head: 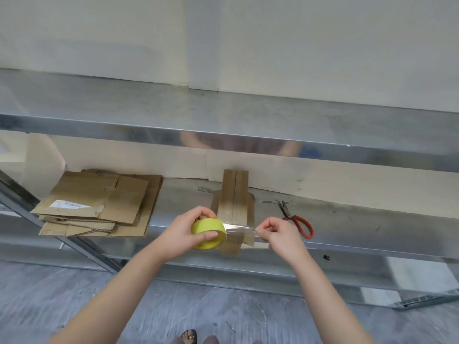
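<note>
Left hand (pixel 185 229) gripped the yellow tape roll (pixel 209 233) over the metal shelf's (pixel 347 227) front edge. Right hand (pixel 278 230) pinched the clear tape end (pixel 239 229), strip taut between hands. Folded carton (pixel 234 194) behind; red scissors (pixel 296 220) right.

Bare forearms (pixel 139 276), dark strappy sandal (pixel 189 336) on one foot.

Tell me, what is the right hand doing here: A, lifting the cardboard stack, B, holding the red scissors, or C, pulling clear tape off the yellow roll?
C: the right hand pinches the tape end stretched from the yellow roll gripped by the left hand.
</note>
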`<action>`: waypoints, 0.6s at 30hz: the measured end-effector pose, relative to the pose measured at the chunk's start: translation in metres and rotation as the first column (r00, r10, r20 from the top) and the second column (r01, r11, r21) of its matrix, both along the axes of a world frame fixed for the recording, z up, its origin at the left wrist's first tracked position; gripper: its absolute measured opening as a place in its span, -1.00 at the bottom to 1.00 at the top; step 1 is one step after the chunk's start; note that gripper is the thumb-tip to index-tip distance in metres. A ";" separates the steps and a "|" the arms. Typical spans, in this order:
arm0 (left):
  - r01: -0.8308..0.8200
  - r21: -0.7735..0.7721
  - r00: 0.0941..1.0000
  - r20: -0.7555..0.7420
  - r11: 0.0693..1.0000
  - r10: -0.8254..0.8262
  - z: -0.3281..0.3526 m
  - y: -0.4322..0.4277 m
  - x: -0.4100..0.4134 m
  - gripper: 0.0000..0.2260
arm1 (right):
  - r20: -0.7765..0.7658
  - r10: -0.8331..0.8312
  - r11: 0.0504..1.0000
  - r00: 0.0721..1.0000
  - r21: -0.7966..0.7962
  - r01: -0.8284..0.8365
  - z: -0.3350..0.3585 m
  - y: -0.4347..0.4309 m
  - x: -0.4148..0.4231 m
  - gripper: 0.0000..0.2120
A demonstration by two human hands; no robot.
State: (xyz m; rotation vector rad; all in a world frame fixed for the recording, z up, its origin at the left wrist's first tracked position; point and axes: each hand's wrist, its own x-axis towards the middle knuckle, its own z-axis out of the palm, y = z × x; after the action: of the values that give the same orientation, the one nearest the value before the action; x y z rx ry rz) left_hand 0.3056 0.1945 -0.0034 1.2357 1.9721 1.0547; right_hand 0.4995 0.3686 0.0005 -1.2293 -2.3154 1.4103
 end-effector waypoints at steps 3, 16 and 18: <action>-0.048 -0.038 0.994 -0.098 0.998 0.044 0.001 0.000 0.010 -0.75 | 0.005 0.047 0.999 0.999 -0.020 -0.047 -0.004 0.006 0.006 -0.91; -0.184 -0.123 0.903 -0.412 0.975 0.119 -0.003 -0.008 -0.011 -0.74 | -0.103 0.119 0.989 0.988 0.098 -0.109 0.004 -0.008 0.007 -0.87; -0.112 -0.127 0.945 -0.321 0.986 0.066 -0.001 -0.009 -0.012 -0.73 | -0.064 0.084 0.996 0.994 0.044 -0.081 0.001 -0.001 0.004 -0.89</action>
State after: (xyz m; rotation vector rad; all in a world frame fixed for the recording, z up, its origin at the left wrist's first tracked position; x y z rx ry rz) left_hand 0.2939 0.1858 -0.0043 1.3107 2.3212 0.7757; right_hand 0.5033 0.3673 0.0014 -1.0712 -2.3629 1.3996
